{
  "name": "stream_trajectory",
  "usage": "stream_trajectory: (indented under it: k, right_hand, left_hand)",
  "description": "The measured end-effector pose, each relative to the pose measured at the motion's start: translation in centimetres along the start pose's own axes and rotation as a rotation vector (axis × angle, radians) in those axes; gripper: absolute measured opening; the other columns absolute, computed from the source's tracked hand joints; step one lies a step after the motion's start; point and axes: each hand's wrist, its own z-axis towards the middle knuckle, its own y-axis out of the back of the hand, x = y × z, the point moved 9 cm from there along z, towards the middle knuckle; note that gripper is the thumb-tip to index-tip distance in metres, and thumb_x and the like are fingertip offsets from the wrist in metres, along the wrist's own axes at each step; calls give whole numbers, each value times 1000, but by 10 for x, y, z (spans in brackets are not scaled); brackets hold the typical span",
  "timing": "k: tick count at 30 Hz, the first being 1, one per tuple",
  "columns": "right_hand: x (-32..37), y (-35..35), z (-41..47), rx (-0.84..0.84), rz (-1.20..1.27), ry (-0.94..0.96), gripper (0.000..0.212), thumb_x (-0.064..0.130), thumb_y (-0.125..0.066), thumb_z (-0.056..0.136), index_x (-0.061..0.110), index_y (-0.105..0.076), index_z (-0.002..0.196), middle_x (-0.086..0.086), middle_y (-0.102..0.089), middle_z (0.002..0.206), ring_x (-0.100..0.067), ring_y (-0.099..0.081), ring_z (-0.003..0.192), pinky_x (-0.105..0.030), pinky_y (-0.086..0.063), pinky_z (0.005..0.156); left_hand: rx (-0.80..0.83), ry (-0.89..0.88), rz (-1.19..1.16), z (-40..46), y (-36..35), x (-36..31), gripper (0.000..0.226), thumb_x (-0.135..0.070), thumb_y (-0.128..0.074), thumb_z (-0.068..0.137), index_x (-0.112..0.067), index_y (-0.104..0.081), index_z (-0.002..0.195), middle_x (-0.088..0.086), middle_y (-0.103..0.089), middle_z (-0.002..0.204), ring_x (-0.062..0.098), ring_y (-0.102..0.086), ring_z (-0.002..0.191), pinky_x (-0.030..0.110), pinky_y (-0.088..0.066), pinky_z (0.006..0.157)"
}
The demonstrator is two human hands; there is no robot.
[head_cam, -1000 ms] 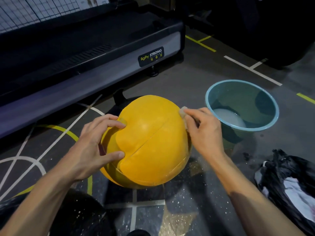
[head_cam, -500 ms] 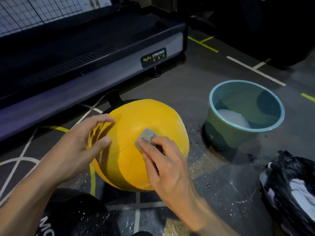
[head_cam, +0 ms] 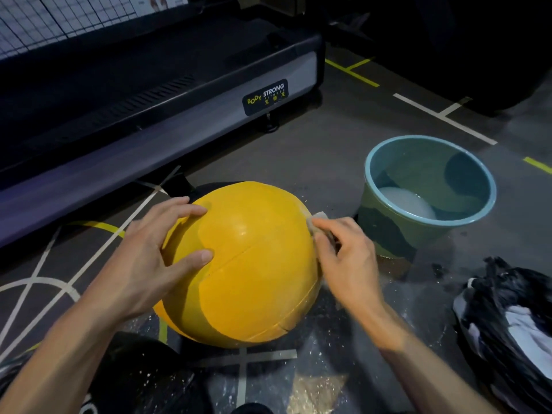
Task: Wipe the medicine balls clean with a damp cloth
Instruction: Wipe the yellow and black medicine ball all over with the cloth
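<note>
A large yellow medicine ball (head_cam: 251,264) rests on the dark gym floor in the middle of the view. My left hand (head_cam: 152,258) lies spread on the ball's left side, thumb and fingers pressed against it. My right hand (head_cam: 346,258) presses a small pale cloth (head_cam: 318,221) against the ball's upper right edge; most of the cloth is hidden under my fingers. A second, black ball (head_cam: 125,380) shows partly at the bottom left, between my forearms.
A blue-green bucket (head_cam: 385,234) with water stands just right of the ball. A black plastic bag (head_cam: 507,318) with pale fabric lies at the far right. A dark treadmill base (head_cam: 155,115) runs along the back left. The floor around the ball is wet and speckled.
My right hand has swept the cloth from the ball's front centre back up to its upper right edge. My left hand has kept its hold on the left side.
</note>
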Motion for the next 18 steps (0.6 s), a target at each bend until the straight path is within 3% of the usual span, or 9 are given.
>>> stream_trajectory:
  k: [2,5,7,11,15,16,18]
  right_hand:
    - [46,-5,-23,38,78,169,25,7,-68,97,12,-74,121,1,-65,108,-2,-62,93,-11,-50,77]
    - [79,-18,-44,89,54,361,26,6,-66,98,8,-71,123,-3,-64,112,-8,-62,93,-15,-53,77]
    - [50,-15,-25,44,46,261,27,5,-66,97,12,-72,122,0,-63,109,-5,-61,89,-12,-51,75]
    - [-11,-5,4,-21,-4,-74,26,12,-65,98,19,-74,121,4,-65,103,-3,-61,88,-31,-54,81]
    - [49,-12,-28,92,64,215,26,8,-66,97,12,-73,122,2,-64,111,0,-61,91,-6,-48,73]
    - [49,-13,-34,105,50,254,26,8,-66,97,12,-72,122,1,-63,113,-1,-62,92,-5,-48,73]
    - [18,-12,-24,61,43,151,28,8,-65,97,21,-70,121,3,-64,109,-1,-62,91,-12,-52,71]
  left_hand:
    - [9,2,-10,0,0,3,75,-83,-61,71,-60,-41,140,-38,-23,157,15,-29,143,51,-35,106]
    - [41,-23,-26,2,-2,3,77,-83,-59,68,-61,-41,139,-42,-22,155,10,-27,144,46,-33,105]
    - [45,-31,-41,3,-1,2,77,-84,-58,66,-62,-41,138,-45,-21,152,7,-26,142,44,-33,104]
    - [68,-43,-60,3,0,2,77,-83,-60,66,-59,-44,137,-40,-25,153,9,-29,141,44,-34,105]
    - [93,-57,-112,0,3,10,73,-73,-71,71,-54,-47,138,-40,-28,152,-13,-30,138,41,-35,107]
    - [103,-63,-128,-1,3,11,69,-68,-74,75,-54,-48,137,-39,-29,152,-18,-27,137,41,-35,109]
    - [111,-66,-140,-4,4,15,65,-67,-75,79,-54,-49,137,-39,-30,153,-23,-24,135,41,-35,109]
